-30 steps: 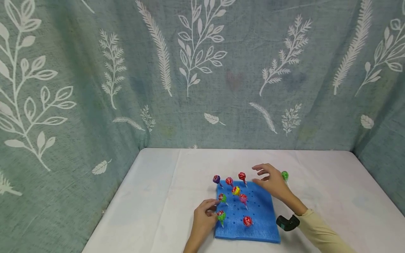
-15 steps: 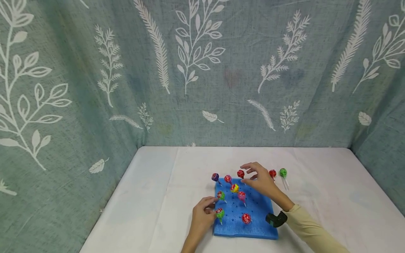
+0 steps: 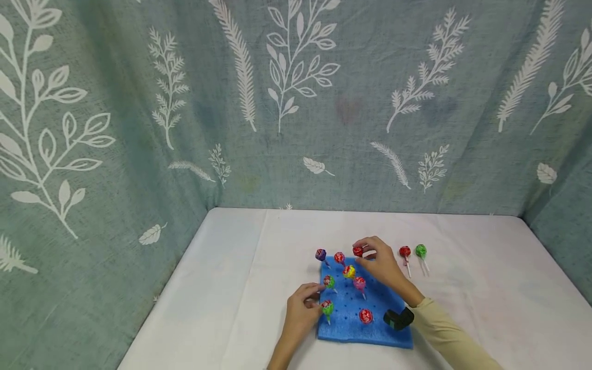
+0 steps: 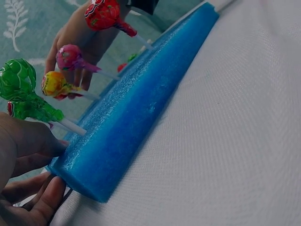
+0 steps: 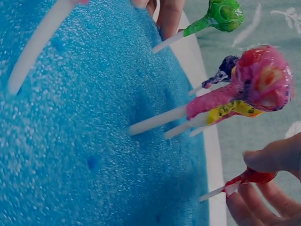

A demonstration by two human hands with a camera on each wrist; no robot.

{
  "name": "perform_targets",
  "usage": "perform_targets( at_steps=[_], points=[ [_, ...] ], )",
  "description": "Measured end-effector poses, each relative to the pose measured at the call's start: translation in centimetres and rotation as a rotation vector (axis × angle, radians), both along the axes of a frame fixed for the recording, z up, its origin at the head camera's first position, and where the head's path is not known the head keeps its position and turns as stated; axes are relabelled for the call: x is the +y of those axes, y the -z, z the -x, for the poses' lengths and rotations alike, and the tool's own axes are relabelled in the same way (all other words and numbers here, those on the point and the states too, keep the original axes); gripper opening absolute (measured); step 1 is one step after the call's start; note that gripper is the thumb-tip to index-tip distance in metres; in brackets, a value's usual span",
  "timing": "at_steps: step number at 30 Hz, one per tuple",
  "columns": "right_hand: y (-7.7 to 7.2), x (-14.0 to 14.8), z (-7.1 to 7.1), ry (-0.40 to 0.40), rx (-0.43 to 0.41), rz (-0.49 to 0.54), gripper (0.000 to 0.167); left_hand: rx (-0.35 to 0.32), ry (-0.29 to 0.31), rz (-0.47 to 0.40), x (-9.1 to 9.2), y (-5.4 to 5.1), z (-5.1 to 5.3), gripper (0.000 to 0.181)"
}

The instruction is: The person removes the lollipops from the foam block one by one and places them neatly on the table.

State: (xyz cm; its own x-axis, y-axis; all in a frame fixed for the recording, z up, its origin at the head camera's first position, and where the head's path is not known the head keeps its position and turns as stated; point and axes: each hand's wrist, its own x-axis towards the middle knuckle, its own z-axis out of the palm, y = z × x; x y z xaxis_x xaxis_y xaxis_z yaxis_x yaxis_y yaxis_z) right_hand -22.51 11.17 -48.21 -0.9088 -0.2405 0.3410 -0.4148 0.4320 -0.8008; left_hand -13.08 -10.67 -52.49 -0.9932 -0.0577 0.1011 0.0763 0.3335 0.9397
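A blue foam board with small holes lies on the table, several wrapped lollipops standing in it. At its left edge, my left hand grips the foam, beside two green lollipops. In the left wrist view, its fingers are against the board's corner. My right hand pinches the wrapped head of a red lollipop between thumb and fingers. That lollipop's stick meets the foam near the far edge. Purple, yellow and pink lollipops stand nearby.
Right of the board, a red lollipop and a green lollipop lie on the white-covered table. Another red lollipop stands near the board's front. A green leaf-patterned curtain hangs behind.
My right hand has moved left from the board's far right corner to the red lollipop and now pinches its head. The left hand stays at the board's left edge.
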Motion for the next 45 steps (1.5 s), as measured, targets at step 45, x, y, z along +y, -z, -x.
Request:
perform_targets(
  at_steps=[45],
  points=[
    [-3.2,2.0,-1.1,0.133,0.102,0.096,0.027,-0.001,-0.003,0.018,0.0,-0.2,0.2,0.046]
  ],
)
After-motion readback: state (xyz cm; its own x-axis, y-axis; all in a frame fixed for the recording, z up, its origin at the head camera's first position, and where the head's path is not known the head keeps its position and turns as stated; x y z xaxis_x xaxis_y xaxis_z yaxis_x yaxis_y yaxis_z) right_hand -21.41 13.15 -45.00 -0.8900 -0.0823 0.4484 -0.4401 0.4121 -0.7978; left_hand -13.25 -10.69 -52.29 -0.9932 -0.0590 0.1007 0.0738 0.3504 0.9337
